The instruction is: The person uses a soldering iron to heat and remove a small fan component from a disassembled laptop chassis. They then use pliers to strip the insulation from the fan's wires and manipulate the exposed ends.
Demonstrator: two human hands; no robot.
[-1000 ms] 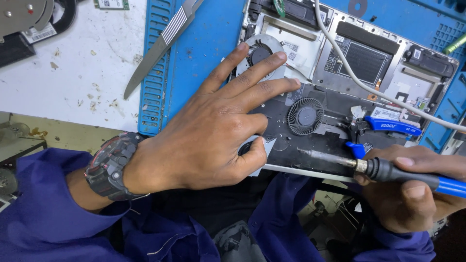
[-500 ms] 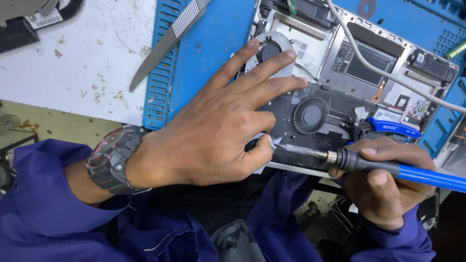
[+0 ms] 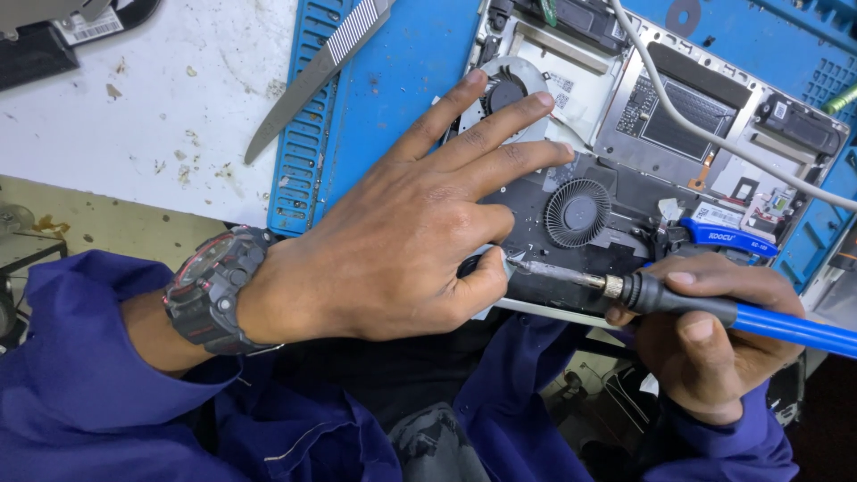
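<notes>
Both hands low and close together, sleeves in dark blue

The left hand (image 3: 393, 241) lay flat, palm down, with three fingers stretched forward and spread, the thumb bent inward; a watch sat on its wrist. The right hand (image 3: 714, 339) was curled in a closed grip, thumb on top, knuckles facing up.

The left hand (image 3: 393, 241) hid the soldering iron's (image 3: 696, 303) tip and the laptop's (image 3: 643, 134) near corner; the iron's blue handle ran off the right edge.
</notes>
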